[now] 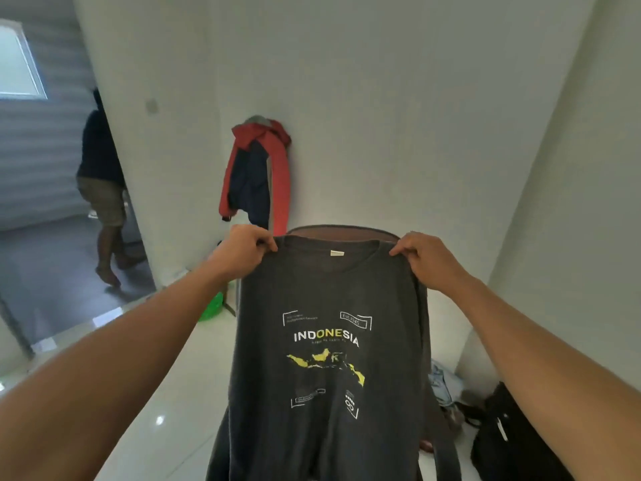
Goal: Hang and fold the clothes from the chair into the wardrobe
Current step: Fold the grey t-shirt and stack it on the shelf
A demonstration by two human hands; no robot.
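Head view: both bare forearms reach fwd and converge on a dark grey t-shirt [326, 359]. Left hand [242, 251] is knuckles-up w/ fingers curled under, its grip pinched on the shirt's shoulder edge just beside the collar. Right hand [430, 260] mirrors it, grip clamped on the opposite shoulder, wrist bent slightly down. The shirt is held up and spread between the two hands. Its front faces the camera, showing the "INDONESIA" print and a yellow map, and the hem runs out of frame at the bottom. It hangs in front of the chair [341, 230], whose rounded brown back shows just behind the collar; can't tell if cloth and chair touch. On the white wall behind hangs a red & navy jacket [256, 168]. At left, thru a doorway, another person [100, 189] is seen from behind. On the floor [166, 394] are a green bag [211, 307] left of the chair, plus pale blue cloth [445, 380] and a black bag [513, 435] to the right.
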